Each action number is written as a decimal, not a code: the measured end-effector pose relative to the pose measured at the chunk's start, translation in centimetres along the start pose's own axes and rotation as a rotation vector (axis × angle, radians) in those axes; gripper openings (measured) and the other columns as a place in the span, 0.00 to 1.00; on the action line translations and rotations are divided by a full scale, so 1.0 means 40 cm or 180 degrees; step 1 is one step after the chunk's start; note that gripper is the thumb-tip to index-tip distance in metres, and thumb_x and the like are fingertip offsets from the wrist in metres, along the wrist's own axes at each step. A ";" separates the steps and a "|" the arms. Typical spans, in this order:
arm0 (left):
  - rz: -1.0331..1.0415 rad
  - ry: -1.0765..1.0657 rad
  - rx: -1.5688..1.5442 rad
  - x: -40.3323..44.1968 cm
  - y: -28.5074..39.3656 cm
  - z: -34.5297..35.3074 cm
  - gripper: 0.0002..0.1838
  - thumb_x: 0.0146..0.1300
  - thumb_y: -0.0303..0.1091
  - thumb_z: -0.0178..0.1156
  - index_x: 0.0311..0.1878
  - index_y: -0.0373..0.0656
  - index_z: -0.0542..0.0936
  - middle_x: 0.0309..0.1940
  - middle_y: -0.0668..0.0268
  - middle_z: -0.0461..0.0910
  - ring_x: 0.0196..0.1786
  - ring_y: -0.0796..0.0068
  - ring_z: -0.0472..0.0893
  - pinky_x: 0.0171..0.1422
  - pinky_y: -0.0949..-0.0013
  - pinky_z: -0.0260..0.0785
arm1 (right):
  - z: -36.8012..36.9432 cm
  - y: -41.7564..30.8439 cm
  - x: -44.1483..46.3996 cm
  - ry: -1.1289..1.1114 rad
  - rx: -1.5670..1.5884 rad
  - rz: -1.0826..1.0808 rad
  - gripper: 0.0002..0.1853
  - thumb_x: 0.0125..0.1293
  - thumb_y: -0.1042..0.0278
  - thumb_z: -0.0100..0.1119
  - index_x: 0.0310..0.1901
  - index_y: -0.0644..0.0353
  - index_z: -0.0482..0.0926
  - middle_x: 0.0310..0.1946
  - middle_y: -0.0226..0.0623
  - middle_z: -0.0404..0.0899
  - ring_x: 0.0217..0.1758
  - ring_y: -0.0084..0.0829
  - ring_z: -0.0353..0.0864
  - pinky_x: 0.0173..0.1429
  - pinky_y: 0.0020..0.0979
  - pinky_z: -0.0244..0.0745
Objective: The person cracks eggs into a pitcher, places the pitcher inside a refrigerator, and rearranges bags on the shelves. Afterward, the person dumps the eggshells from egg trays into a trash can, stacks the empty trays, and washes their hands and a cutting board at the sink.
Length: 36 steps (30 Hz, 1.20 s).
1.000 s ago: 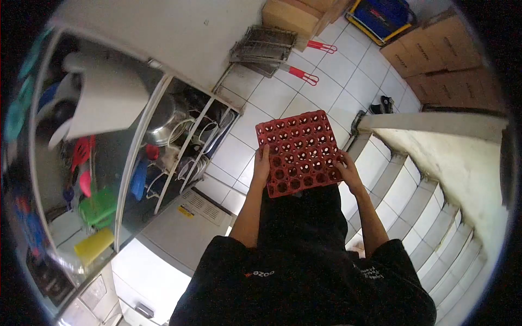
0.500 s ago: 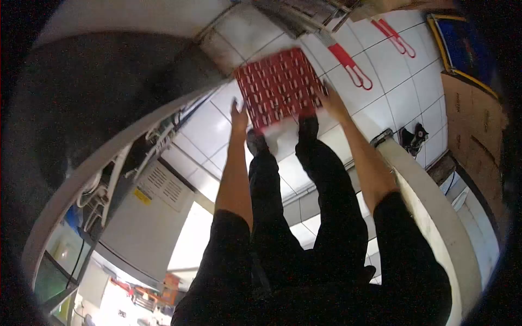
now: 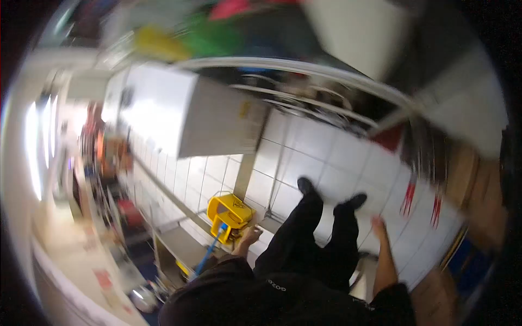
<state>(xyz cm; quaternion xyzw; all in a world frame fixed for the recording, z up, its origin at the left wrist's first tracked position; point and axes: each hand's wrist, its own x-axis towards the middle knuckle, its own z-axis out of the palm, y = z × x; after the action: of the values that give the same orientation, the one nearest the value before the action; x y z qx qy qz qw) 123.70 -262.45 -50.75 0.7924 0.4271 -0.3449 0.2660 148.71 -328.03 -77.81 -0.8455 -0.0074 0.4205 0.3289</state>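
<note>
My left hand (image 3: 250,237) is at my side, fingers partly spread, with nothing visible in it. It appears in front of a yellow mop bucket (image 3: 232,211) and close to a blue handle (image 3: 209,252); contact cannot be made out. On the other side, my right hand (image 3: 378,224) hangs over the white tiled floor (image 3: 304,157). Motion smears its fingers, and no object shows in it. A dark red shape (image 3: 389,138), blurred and partly hidden, sits by the rack's far end; I cannot tell whether it is the red patterned square from before.
A metal rack (image 3: 304,66) with cables and items on its lower shelf runs across the upper view. Beside it stands a white cabinet (image 3: 217,119). Two red-handled tools (image 3: 408,198) lie on the floor at right, near cardboard (image 3: 435,296). A counter (image 3: 182,247) is at lower left.
The red patterned square has left my hands. My arms have dropped to my sides and drawn apart. The view has swung left, bringing in the yellow bucket and the lit room.
</note>
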 end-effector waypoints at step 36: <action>-0.5144 0.2197 -0.4538 -0.353 -0.436 -0.087 0.43 0.60 0.41 0.79 0.79 0.43 0.75 0.65 0.42 0.83 0.65 0.47 0.86 0.69 0.53 0.79 | 1.447 -3.224 -0.106 -0.3435 -0.1903 -0.3150 0.15 0.85 0.58 0.64 0.54 0.64 0.87 0.47 0.32 0.90 0.47 0.22 0.85 0.56 0.30 0.79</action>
<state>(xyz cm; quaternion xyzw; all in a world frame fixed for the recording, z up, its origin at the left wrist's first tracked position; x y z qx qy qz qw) 104.20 -258.32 -39.90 0.0045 0.9639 0.1437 0.2241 138.62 -196.39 -27.19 -0.4758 -0.6538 0.5576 0.1876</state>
